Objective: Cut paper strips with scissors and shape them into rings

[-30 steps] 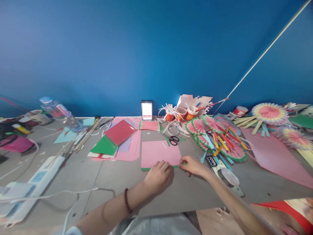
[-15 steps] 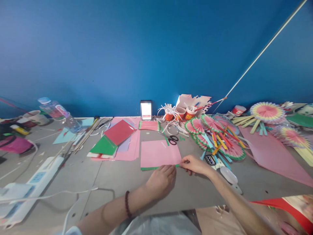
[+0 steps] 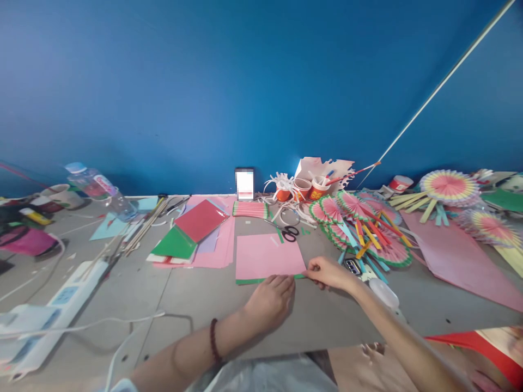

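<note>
Now | pink sheet (image 3: pixel 267 253): edge under left fingers (image 3: pixel 281 281), meeting right fingers (image 3: pixel 314 267)

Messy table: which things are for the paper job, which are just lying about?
Probably the job:
pink sheet
green strip along its near edge, touched by left hand, right hand
scissors, perhaps

Probably just lying about:
bottle
power strip
white cable

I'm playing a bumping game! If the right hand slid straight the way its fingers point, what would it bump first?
Probably the left hand: the right hand points left along the green edge of the pink sheet, where the left hand rests. One view leaves depth unclear.
</note>
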Demonstrator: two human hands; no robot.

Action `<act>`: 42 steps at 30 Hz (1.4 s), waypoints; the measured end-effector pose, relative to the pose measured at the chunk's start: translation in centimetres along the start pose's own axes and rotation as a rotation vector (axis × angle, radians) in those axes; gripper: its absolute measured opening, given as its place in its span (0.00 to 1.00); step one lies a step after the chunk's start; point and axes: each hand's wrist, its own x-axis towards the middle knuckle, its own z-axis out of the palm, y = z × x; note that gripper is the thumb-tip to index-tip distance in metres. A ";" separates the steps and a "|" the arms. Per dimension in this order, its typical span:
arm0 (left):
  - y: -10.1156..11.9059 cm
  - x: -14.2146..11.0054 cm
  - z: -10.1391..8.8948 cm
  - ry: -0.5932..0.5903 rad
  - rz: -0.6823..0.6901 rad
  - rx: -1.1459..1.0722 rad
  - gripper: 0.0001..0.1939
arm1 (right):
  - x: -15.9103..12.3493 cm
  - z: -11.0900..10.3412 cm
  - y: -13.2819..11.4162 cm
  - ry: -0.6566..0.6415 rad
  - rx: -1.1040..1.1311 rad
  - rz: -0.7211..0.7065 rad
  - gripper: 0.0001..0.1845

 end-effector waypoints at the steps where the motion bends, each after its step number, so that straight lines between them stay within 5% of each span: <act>1: 0.0 0.0 0.1 0.003 0.003 0.000 0.20 | -0.1 -0.1 0.1 0.005 -0.013 -0.007 0.16; 30: 0.4 -0.4 0.9 0.042 0.024 0.092 0.20 | -0.4 -0.3 -0.3 0.172 -0.383 -0.081 0.16; 42: -0.7 1.5 -0.9 0.102 -0.091 -0.040 0.06 | -1.2 -1.5 1.8 -0.063 0.251 -0.074 0.20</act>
